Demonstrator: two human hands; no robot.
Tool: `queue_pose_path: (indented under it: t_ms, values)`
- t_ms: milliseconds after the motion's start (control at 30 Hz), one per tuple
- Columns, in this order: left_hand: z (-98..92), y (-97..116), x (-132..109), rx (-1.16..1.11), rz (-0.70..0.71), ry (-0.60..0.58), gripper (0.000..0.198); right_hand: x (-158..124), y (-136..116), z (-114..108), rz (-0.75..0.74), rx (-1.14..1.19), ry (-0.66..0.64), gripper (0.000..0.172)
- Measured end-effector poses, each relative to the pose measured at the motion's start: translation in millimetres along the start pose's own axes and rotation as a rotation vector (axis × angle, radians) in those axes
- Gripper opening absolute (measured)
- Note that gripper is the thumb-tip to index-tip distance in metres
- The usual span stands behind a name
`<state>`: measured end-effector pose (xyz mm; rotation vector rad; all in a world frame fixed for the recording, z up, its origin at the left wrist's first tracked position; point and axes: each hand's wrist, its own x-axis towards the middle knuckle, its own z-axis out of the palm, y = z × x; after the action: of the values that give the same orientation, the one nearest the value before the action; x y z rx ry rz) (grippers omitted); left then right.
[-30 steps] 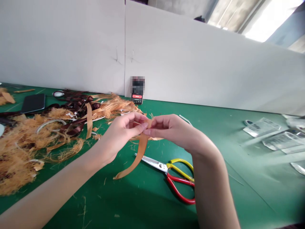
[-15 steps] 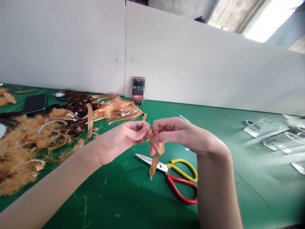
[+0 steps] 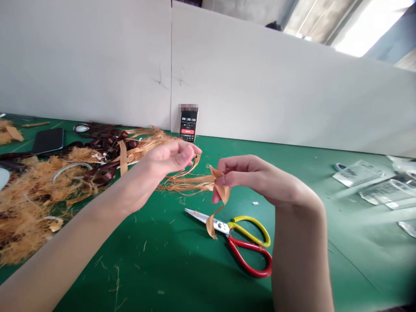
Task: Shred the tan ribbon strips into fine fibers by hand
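From my remote seat, working left to right across the green worktop: at the far left lies a heap of tan frayed fibre, with a dark phone and tangled dark brown ribbon behind it. Next comes my main change: the left hand has just come away from the strip and is raised, fingers loosely curled, with nothing clearly held, though a thin strand rises close to its fingertips. That leaves the tan strip pinched only by the right hand, between thumb and fingers, with loose strands trailing left. The strip's lower end hangs over the steel blades of the red-and-yellow-handled scissors; I can't tell if it touches them. A timer phone stands against the wall behind, and clear plastic packets lie at the far right.
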<state>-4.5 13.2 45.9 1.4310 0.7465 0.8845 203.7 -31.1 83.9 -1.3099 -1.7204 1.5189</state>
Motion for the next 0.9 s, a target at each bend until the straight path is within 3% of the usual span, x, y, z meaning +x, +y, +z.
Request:
queue_pose_path:
  t_ms: [100,233,500,667,800,900]
  values:
    - [9.6,-1,-3,0.209,-0.017,-0.073,0.023,2,0,4,0.012,-0.047,0.018,0.013]
    - [16.3,-2,-4,0.269,0.032,-0.062,0.018,3,-1,8,0.034,-0.118,-0.006,0.012]
    - [1.1,-3,1,0.318,0.05,0.014,0.024,2,-2,4,0.091,-0.216,-0.019,0.015]
    - [-0.2,-3,0,-0.004,0.069,0.005,0.023,2,-2,4,0.088,-0.234,-0.016,0.014]
    - [4.4,-3,-3,-0.34,-0.04,-0.14,0.025,3,0,4,0.095,-0.216,-0.041,0.011]
    - [4.4,-1,-1,-0.519,-0.121,-0.111,0.028,3,2,3,0.099,-0.266,-0.066,0.01]
